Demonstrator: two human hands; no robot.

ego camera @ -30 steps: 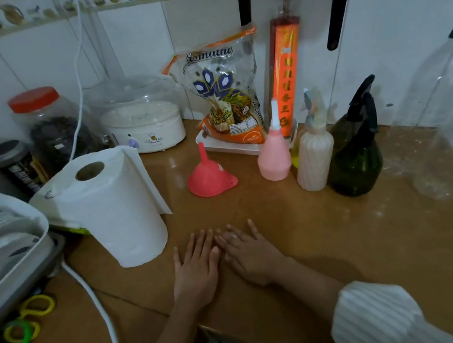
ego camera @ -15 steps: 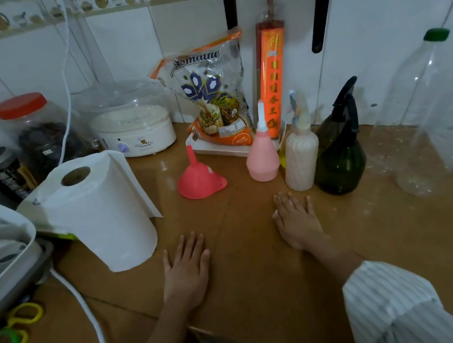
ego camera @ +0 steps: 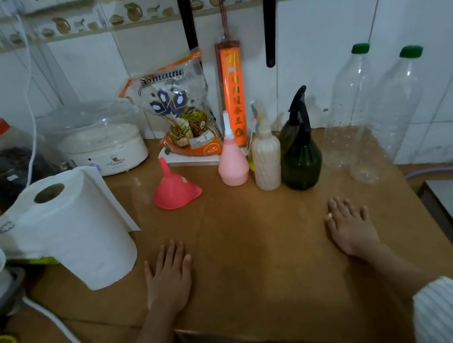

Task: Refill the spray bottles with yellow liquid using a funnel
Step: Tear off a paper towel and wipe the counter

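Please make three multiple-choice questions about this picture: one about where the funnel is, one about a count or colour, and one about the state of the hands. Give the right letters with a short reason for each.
1. Where is the pink funnel?
A. Hanging on the wall
B. On the table, left of the pink bottle
C. Inside the dark green spray bottle

2. How many clear plastic bottles with green caps stand at the back right?
A. Two
B. Four
C. None

3. What are the hands doing?
A. Both grip the funnel
B. One holds a spray bottle
C. Both lie flat on the table, holding nothing

Answers:
1 B: the funnel sits mouth down on the wood, spout up, beside the pink bottle.
2 A: one clear bottle and a second stand by the tiles.
3 C: the left hand and the right hand rest with straight fingers.
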